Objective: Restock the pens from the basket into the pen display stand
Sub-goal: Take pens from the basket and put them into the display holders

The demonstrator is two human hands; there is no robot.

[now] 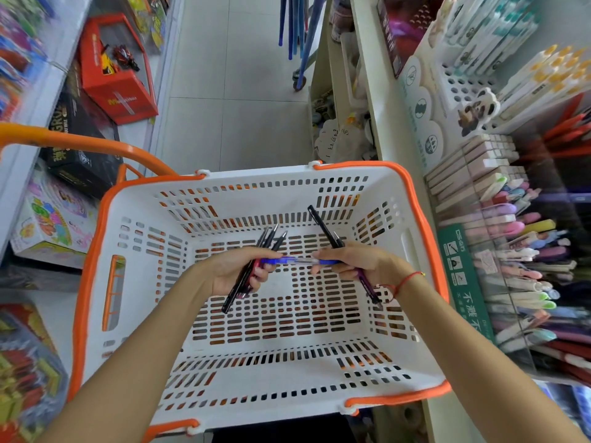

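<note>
- Below, the white slotted basket [256, 372] with orange rim.
- Then my left hand [236, 270] gripping a bundle of dark pens [252, 266] above it.
- Lastly my right hand [361, 262] pinching a blue pen [287, 260], holding black ones too.

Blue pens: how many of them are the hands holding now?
1. The blue pen lies level between the left hand and the right hand, over the basket. Others may be hidden inside either fist.
</note>
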